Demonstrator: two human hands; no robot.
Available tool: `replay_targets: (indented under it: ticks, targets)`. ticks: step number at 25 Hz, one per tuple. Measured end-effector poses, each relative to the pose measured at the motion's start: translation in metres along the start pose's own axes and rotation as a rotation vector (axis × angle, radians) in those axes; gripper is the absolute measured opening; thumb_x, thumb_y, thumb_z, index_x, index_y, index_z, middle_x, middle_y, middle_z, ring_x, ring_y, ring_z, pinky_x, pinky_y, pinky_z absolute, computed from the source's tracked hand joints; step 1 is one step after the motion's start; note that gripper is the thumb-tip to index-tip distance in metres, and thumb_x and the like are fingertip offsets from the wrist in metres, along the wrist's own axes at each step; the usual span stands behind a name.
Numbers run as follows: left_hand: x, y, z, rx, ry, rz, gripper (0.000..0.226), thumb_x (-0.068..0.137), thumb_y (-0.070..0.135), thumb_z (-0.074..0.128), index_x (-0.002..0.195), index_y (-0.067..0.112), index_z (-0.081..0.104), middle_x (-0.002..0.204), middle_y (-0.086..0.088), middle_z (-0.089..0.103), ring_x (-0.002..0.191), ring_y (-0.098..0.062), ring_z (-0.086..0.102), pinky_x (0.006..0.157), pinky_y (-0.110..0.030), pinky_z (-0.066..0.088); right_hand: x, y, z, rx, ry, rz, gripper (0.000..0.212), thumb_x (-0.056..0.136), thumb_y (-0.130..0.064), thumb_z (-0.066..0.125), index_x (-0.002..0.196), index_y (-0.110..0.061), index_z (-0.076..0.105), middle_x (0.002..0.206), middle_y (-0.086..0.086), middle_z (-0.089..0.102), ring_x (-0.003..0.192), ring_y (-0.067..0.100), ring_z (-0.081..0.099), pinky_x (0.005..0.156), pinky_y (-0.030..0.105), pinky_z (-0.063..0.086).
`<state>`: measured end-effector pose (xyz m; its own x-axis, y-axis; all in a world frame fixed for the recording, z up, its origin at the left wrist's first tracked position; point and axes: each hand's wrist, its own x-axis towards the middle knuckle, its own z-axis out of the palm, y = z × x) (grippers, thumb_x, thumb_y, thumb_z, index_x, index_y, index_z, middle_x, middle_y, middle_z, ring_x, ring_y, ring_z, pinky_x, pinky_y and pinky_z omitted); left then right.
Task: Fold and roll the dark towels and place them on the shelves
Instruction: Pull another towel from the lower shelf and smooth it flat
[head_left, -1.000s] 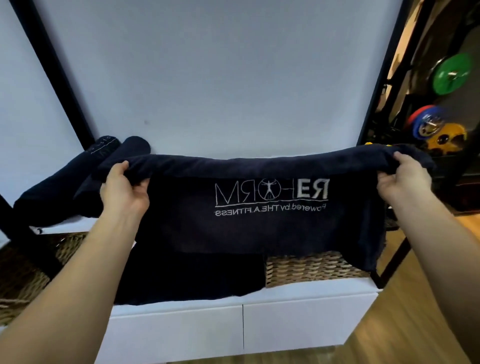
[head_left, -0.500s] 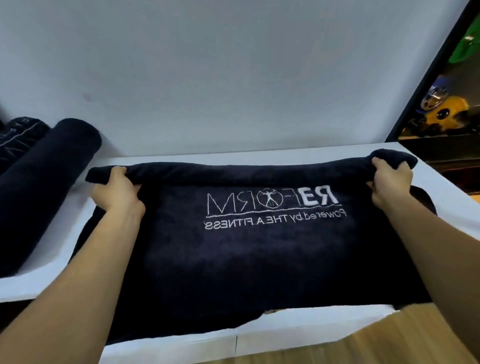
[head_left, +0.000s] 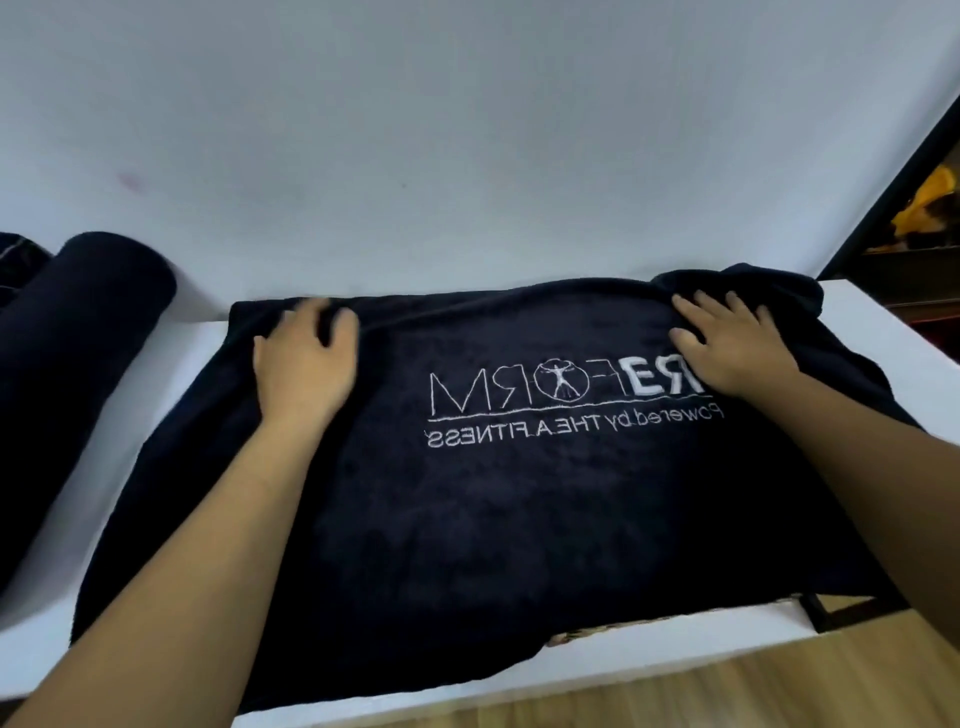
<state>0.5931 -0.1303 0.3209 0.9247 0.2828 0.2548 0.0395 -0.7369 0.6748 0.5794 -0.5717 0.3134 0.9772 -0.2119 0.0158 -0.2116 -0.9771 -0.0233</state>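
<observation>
In the head view, a dark towel (head_left: 467, 519) is seen spread flat on a white shelf (head_left: 883, 332), its far edge lying along the pale wall (head_left: 467, 130) and its near edge hanging over the shelf front. White stitched lettering is carried on the cloth and is read mirror-reversed: "REFORM", with a figure in a ring for the O, underlined, and beneath it "Powered by THE.A.FITNESS". The left hand (head_left: 304, 364) is laid on the towel near its far left corner; it is blurred, but the fingers appear stretched out with nothing gripped. The right hand (head_left: 727, 348) is pressed palm down near the far right corner, partly covering the "R", fingers straight and spread. A rolled towel (head_left: 78, 364) is seen lying on the shelf at the left, apart from the spread one. Wooden floor (head_left: 675, 691) is shown below.
</observation>
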Motion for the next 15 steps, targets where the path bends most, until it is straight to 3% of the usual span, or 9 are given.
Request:
replay_targets:
  ticks: [1, 3, 6, 9, 11, 15]
  targets:
    - [-0.003, 0.0, 0.003, 0.245, -0.169, 0.092, 0.057, 0.096, 0.056, 0.035, 0.141, 0.023, 0.047, 0.152, -0.005, 0.042, 0.145, -0.025, 0.029, 0.12, -0.051, 0.01, -0.001, -0.001, -0.001, -0.036, 0.0, 0.071, 0.06, 0.098, -0.055, 0.025, 0.153, -0.032, 0.025, 0.163, 0.004, 0.02, 0.15, 0.029, 0.012, 0.119, 0.053, 0.006]
    - [-0.002, -0.003, 0.002, 0.521, -0.368, 0.097, 0.071, 0.092, 0.071, 0.02, 0.152, 0.034, 0.024, 0.164, 0.003, 0.012, 0.152, -0.023, 0.002, 0.116, -0.061, -0.007, -0.012, -0.007, -0.005, -0.087, 0.051, 0.107, 0.061, 0.098, -0.053, 0.024, 0.151, -0.024, 0.032, 0.16, 0.011, 0.025, 0.149, 0.03, 0.016, 0.118, 0.054, 0.009]
    - [0.003, -0.017, -0.011, 0.602, -0.413, 0.008, 0.081, 0.083, 0.081, 0.009, 0.153, 0.042, 0.008, 0.165, 0.007, -0.003, 0.151, -0.027, -0.01, 0.113, -0.067, -0.009, -0.043, 0.008, -0.007, 0.018, 0.023, -0.062, 0.058, 0.1, -0.05, 0.032, 0.152, -0.023, 0.033, 0.161, 0.006, 0.025, 0.149, 0.024, 0.017, 0.121, 0.049, 0.011]
    - [0.002, -0.02, -0.016, 0.632, -0.437, -0.042, 0.086, 0.079, 0.086, 0.008, 0.153, 0.043, 0.006, 0.164, 0.007, -0.005, 0.15, -0.031, -0.011, 0.112, -0.068, -0.008, -0.069, 0.055, -0.014, 0.009, -0.09, -0.054, 0.06, 0.097, -0.059, 0.03, 0.153, -0.039, 0.023, 0.164, -0.009, 0.012, 0.151, 0.015, 0.007, 0.12, 0.051, 0.01]
    - [0.0, -0.017, -0.013, 0.653, -0.387, -0.028, 0.084, 0.082, 0.083, 0.011, 0.153, 0.039, 0.011, 0.165, 0.003, 0.001, 0.15, -0.033, -0.006, 0.111, -0.069, -0.005, -0.066, 0.073, -0.017, 0.042, -0.104, -0.037, 0.061, 0.096, -0.059, 0.033, 0.153, -0.039, 0.023, 0.164, -0.009, 0.009, 0.151, 0.015, 0.007, 0.12, 0.052, 0.009]
    - [-0.024, 0.007, -0.006, 0.598, -0.2, 0.28, 0.061, 0.096, 0.056, 0.035, 0.145, 0.02, 0.041, 0.158, -0.008, 0.03, 0.149, -0.029, 0.018, 0.115, -0.066, 0.009, -0.05, 0.072, -0.013, 0.077, -0.077, -0.118, 0.059, 0.097, -0.057, 0.035, 0.152, -0.037, 0.027, 0.164, -0.007, 0.011, 0.15, 0.017, 0.011, 0.121, 0.048, 0.011]
